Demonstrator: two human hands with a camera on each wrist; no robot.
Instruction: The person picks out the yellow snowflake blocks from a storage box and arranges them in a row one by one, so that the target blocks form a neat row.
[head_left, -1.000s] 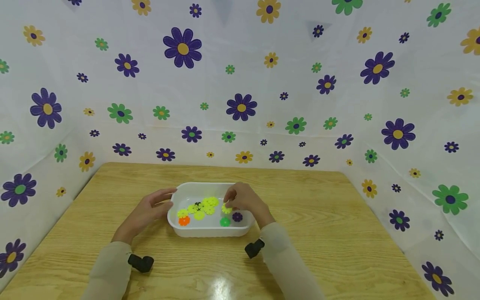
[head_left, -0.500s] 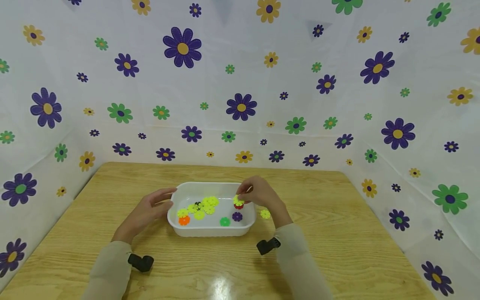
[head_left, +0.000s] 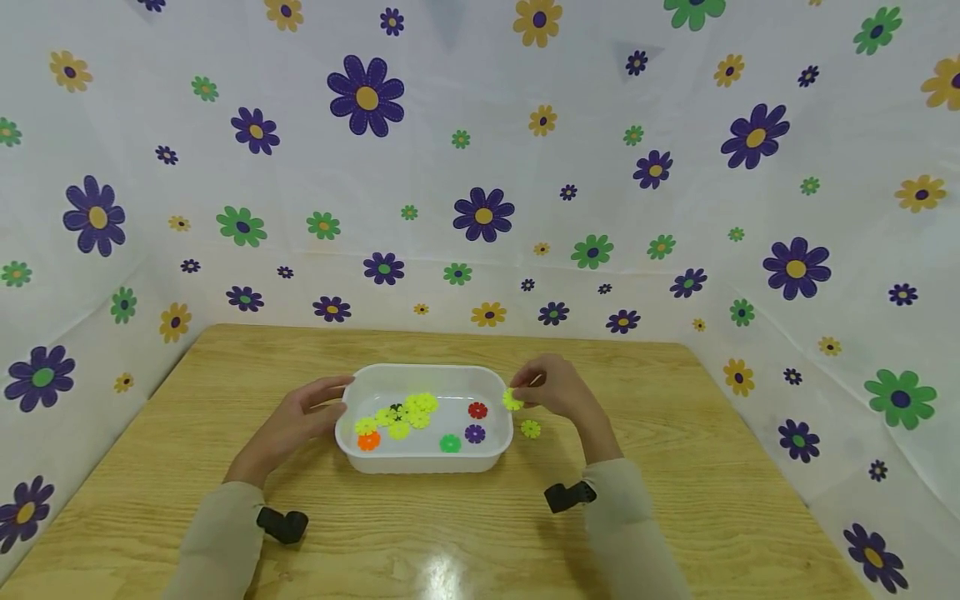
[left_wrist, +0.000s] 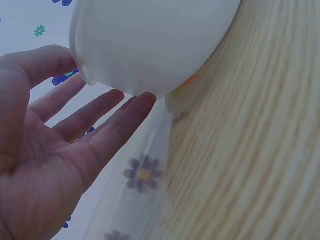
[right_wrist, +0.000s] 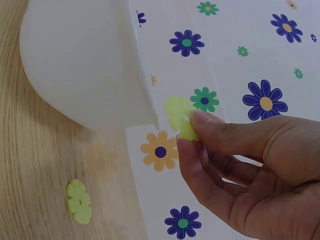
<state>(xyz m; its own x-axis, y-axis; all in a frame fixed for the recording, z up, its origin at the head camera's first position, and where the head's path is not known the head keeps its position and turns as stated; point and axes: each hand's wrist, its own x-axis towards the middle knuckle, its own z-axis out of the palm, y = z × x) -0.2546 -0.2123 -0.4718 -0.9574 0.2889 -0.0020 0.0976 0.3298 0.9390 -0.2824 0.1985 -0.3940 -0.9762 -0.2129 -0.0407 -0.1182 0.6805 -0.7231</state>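
A white plastic tub (head_left: 420, 464) stands mid-table. My left hand (head_left: 302, 422) touches its left end with fingers fairly straight, the fingertips against the wall in the left wrist view. Just outside the tub's right end, my right hand (head_left: 558, 390) pinches a yellow flower-shaped disc (right_wrist: 180, 116) between thumb and index finger. Another yellow disc (head_left: 531, 429) lies on the table below that hand. In the tub are a cluster of yellow discs (head_left: 418, 408) with a black one (head_left: 397, 410) partly covered, plus an orange disc (head_left: 368, 441), green disc (head_left: 450, 443), purple disc (head_left: 475, 433) and red disc (head_left: 477, 410).
The wooden table (head_left: 675, 467) extends to both sides of the tub. A white flower-print sheet (head_left: 480, 150) hangs behind the table and along its sides. Each wrist wears a small black camera, such as the black wrist device (head_left: 570, 497) on the right.
My right hand has lifted a yellow disc from inside the tub and carried it right, past the rim. The red disc is now uncovered. My left hand stays in place.
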